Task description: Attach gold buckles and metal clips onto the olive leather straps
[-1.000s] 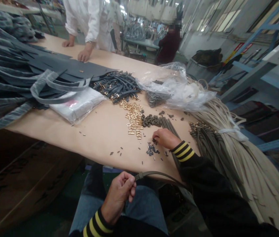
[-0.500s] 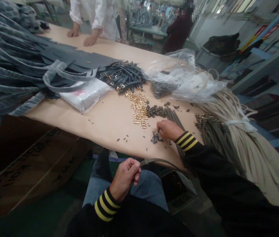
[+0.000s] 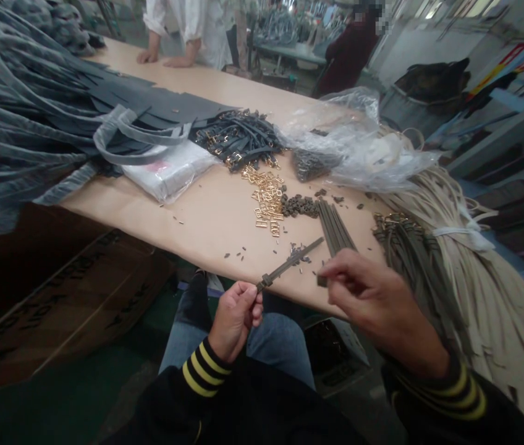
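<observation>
My left hand (image 3: 236, 318) pinches the near end of a brown strap (image 3: 293, 259), which carries a small loop and points up to the right over the table edge. Above the right part of the table front, my right hand (image 3: 364, 290) has its fingers curled; whether they hold anything is too blurred to tell. Small dark metal pieces (image 3: 298, 252) lie partly behind the strap. Farther back are gold rectangular rings (image 3: 266, 201) and a pile of small brown loops (image 3: 299, 206). Beside them lies a row of brown strips (image 3: 336, 228), its near end by my right hand.
Dark straps (image 3: 238, 139) with gold buckles and a plastic-wrapped packet (image 3: 167, 170) lie on the table (image 3: 197, 228). Clear plastic bags (image 3: 359, 151) are behind. Bundled beige straps (image 3: 475, 278) hang at the right, grey ones (image 3: 25, 123) fill the left. People stand beyond.
My right hand has moved from the small metal pieces toward me and to the right. The strap in my left hand, earlier bending right along the table edge, now points up and away. The view has shifted slightly.
</observation>
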`<state>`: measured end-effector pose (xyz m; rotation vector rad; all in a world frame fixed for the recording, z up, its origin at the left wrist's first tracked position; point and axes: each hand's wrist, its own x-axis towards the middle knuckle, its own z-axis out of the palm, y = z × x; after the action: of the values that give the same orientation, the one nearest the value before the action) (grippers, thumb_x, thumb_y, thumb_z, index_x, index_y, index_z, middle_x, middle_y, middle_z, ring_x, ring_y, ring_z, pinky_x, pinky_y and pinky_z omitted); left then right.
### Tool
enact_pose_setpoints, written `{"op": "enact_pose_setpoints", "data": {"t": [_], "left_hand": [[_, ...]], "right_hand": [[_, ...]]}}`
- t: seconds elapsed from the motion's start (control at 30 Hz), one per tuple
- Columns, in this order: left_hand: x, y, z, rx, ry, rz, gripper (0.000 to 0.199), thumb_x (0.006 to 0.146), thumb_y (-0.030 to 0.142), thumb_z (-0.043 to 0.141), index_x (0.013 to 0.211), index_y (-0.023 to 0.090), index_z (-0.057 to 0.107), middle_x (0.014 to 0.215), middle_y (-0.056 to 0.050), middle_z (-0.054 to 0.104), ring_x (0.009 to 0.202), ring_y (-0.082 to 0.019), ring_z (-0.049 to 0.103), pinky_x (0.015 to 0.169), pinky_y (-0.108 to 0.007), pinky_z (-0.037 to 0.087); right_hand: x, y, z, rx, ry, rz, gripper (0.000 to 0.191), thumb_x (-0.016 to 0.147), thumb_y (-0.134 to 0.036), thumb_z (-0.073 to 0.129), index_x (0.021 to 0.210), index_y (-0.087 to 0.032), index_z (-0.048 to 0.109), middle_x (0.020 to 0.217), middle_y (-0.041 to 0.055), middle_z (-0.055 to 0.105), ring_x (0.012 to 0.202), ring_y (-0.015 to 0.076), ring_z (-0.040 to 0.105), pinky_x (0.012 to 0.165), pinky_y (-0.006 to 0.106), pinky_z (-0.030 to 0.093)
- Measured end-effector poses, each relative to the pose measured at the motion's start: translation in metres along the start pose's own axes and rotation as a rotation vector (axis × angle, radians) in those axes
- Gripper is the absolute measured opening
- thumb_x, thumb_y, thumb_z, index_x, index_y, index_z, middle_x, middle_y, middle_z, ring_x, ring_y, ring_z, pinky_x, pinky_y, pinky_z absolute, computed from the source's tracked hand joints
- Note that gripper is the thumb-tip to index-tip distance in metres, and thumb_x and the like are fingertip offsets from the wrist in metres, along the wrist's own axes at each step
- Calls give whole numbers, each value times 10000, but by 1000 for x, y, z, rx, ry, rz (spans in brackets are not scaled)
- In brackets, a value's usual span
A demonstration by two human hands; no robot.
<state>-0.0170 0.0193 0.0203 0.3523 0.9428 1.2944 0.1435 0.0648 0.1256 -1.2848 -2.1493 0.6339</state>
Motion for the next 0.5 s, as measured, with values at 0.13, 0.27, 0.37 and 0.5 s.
{"op": "enact_pose_setpoints", "data": {"t": [0.13,0.27,0.37,0.5], "left_hand": [[-2,-11,-2,282,-30,84,258,721,370,546,671,143,436,454,66,454,362,-38,386,354,-155,311],[-8,-7,1,473,-72,148,266,738,394,510,691,150,415,440,79,430,363,-43,381,362,-163,316],[-11,-6,2,507,-74,174,259,744,394,496,703,155,405,473,79,423,374,-40,373,358,-161,306],[-10,-6,0,545,-132,181,255,757,396,473,708,155,410,472,79,409,381,-40,361,363,-159,297]], "right_hand": [[-14,6,47,142,-125,82,148,665,-70,426,690,-162,539,582,-14,495,526,104,472,479,201,371],[-16,14,70,259,-143,229,132,671,-82,436,726,-155,532,590,-13,529,529,107,496,489,205,391],[-16,16,73,279,-150,277,114,680,-96,443,724,-154,531,597,-11,541,526,108,510,488,207,402],[-17,18,71,318,-166,305,114,688,-105,443,735,-153,536,604,-10,547,518,109,526,491,215,424]]}}
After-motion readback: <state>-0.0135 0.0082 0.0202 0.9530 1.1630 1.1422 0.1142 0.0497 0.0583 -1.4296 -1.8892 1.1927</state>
